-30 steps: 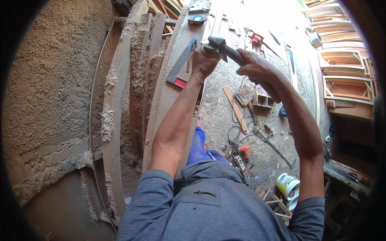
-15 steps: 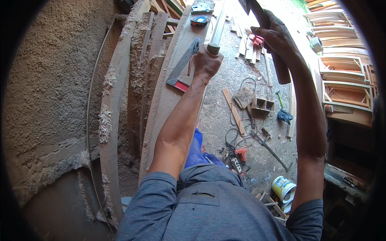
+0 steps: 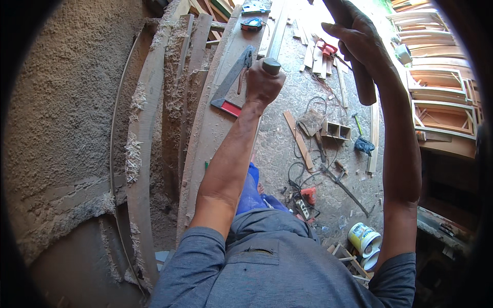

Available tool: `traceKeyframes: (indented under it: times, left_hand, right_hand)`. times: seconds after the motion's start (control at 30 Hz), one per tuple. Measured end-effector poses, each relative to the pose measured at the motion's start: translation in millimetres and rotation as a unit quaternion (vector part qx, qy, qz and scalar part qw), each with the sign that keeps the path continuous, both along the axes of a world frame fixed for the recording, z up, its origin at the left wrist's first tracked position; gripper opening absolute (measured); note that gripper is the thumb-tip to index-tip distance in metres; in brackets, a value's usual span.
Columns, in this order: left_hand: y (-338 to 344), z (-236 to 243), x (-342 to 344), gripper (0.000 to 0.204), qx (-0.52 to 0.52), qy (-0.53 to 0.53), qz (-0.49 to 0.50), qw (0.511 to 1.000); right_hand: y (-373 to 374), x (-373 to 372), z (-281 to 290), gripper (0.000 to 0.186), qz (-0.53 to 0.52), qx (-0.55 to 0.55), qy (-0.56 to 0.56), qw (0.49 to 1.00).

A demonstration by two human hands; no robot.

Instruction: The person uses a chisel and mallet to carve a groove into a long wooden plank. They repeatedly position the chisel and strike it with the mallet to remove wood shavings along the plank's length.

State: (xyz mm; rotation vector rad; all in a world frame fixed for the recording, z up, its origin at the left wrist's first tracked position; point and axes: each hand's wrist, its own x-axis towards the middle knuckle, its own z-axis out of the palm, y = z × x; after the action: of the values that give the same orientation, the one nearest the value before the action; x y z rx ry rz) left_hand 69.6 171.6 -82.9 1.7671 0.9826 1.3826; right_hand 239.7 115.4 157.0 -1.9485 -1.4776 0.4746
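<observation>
My left hand (image 3: 263,84) is wrapped round the handle of a chisel (image 3: 271,65), whose round end points up; its blade is hidden below my fist. Beneath it runs a long wooden board on the bench (image 3: 205,123). Just left of that hand lies a try square (image 3: 233,72) with a grey blade and red-marked stock. High on the right, my right hand (image 3: 359,43) grips a hammer by its wooden handle (image 3: 365,87). The hammer's head is mostly beyond the upper edge. A blue tape measure (image 3: 252,24) sits farther up the bench.
Curved planks (image 3: 146,102) covered in shavings lean by the rough wall at left. On the floor are a red power tool (image 3: 308,195), cables, a hollow block (image 3: 336,132), a wood strip (image 3: 298,141) and a paint bucket (image 3: 363,238). Wooden frames (image 3: 444,118) are stacked at right.
My right hand has shifted slightly to the right with the hammer, and its head has gone mostly out of view. The chisel's handle end has tipped a little toward me.
</observation>
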Motion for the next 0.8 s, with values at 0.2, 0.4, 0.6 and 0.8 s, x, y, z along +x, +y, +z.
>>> traceKeyframes:
  times: [0.2,0.4,0.6,0.8]
  left_hand:
    - [60.5,-32.5,23.7,0.012,-0.265,0.106,-0.032,0.958]
    - [11.9,-7.4,14.9,0.017,-0.124,0.047,-0.022,0.991]
    - [28.6,-13.1,6.6,0.014,-0.237,0.056,-0.099,0.965]
    - [43.5,-4.9,31.4,0.016,-0.388,0.160,-0.095,0.903]
  right_hand:
    - [-6.3,1.9,-9.0,0.067,0.027,0.041,0.021,0.999]
    - [-15.4,4.7,-66.1,0.049,0.036,0.007,-0.067,0.997]
    - [-39.7,19.3,-108.7,0.061,0.163,-0.173,-0.154,0.959]
    - [9.9,54.3,-40.9,0.056,0.009,-0.143,-0.027,0.989]
